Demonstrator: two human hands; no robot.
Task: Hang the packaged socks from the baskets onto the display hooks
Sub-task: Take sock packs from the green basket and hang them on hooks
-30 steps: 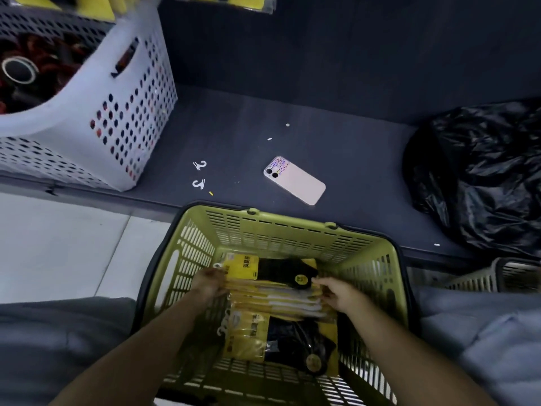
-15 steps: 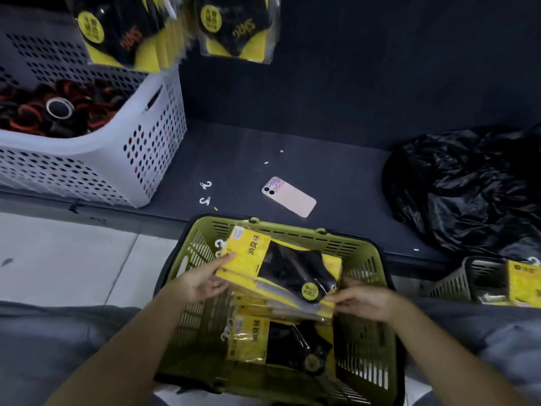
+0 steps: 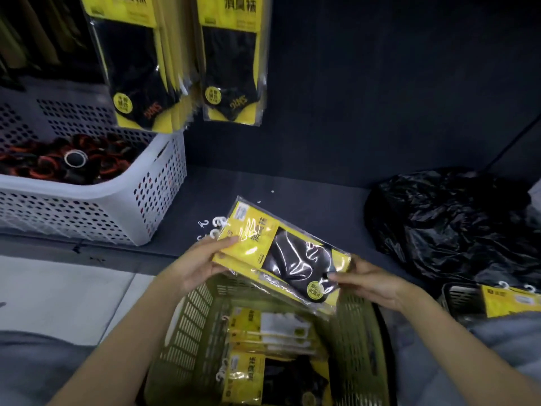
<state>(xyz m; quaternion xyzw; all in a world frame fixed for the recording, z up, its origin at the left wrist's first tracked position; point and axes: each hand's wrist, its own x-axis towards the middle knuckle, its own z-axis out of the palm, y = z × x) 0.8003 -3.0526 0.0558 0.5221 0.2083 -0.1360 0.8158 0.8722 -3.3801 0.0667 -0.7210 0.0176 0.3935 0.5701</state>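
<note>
Above the olive-green plastic basket point(image 3: 190, 315), my left hand point(image 3: 199, 266) pinches the end bearing white plastic hangers point(image 3: 219, 223) of a stack of yellow-and-black plastic-wrapped sock packets point(image 3: 281, 253); my right hand point(image 3: 371, 284) grips its lower end. I should square the hangers together before lifting, so they thread on together.

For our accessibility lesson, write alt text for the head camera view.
A left hand and a right hand hold a stack of yellow sock packs above a green basket with more packs inside. Matching hanging packs line the dark wall above, with a white basket at left and a black plastic bag at right.
</note>
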